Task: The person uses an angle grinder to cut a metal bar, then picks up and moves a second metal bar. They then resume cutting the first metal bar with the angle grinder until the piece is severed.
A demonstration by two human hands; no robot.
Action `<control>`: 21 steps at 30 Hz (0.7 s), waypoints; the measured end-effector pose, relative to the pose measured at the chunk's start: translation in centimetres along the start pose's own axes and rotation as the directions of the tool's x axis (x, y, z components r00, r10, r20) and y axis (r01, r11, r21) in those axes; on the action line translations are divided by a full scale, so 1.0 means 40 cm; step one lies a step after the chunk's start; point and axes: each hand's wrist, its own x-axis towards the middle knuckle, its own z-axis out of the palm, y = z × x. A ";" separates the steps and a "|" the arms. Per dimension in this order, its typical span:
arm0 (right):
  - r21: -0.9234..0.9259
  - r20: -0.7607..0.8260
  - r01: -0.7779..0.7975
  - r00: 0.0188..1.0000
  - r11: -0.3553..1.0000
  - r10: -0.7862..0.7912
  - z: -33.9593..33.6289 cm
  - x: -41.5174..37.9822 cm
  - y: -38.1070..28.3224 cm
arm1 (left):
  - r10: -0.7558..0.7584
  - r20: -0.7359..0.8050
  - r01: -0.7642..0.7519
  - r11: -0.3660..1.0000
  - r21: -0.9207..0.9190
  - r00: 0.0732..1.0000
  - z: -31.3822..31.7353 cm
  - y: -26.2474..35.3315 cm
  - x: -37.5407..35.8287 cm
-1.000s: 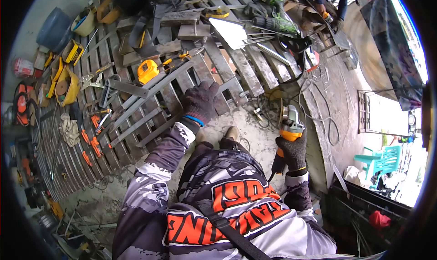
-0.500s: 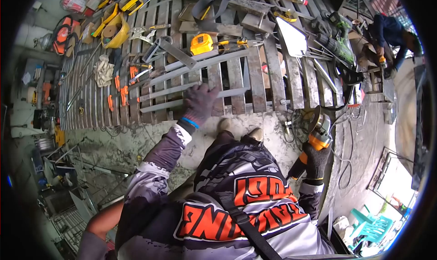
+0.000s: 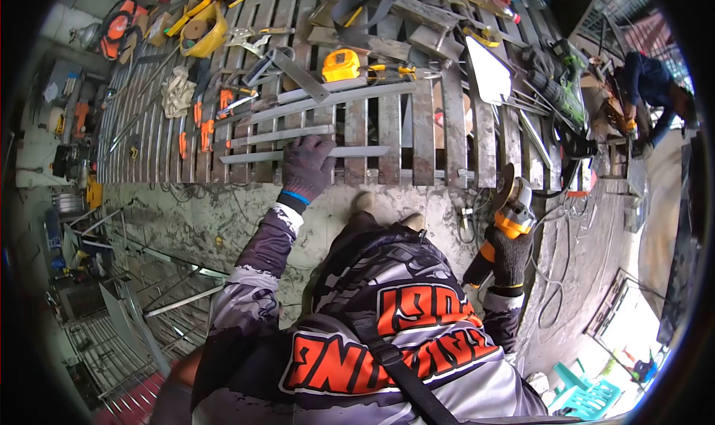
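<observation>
My left hand (image 3: pixel 307 163), in a dark glove with a blue band at the wrist, is closed over a narrow flat metal bar (image 3: pixel 361 152) near the front edge of the slatted bench. The bar lies roughly parallel to that edge. Just beyond it are a second metal strip (image 3: pixel 279 135) and longer ones farther in. Off the bench's front, on the right, my gloved right hand (image 3: pixel 512 255) grips an angle grinder (image 3: pixel 514 211) by its orange-and-black body. Its disc points up toward the bench. My fingertips on the bar are partly hidden.
The slatted metal bench (image 3: pixel 421 138) holds a yellow tape measure (image 3: pixel 341 65), a square (image 3: pixel 299 75), orange-handled tools (image 3: pixel 206 135) and a white plate (image 3: pixel 488 71). Cables lie on the floor at right. A person (image 3: pixel 655 90) crouches at far right; another person's arm shows at lower left.
My left hand has shifted left with the metal bar, which now lies straighter along the bench edge. The grinder in my right hand has moved slightly left; the view has shifted a little.
</observation>
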 end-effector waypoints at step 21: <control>0.042 -0.092 0.016 0.996 0.999 -0.012 0.025 -0.081 -0.019 | -0.055 0.115 0.028 0.975 0.219 0.992 0.016 0.115 0.322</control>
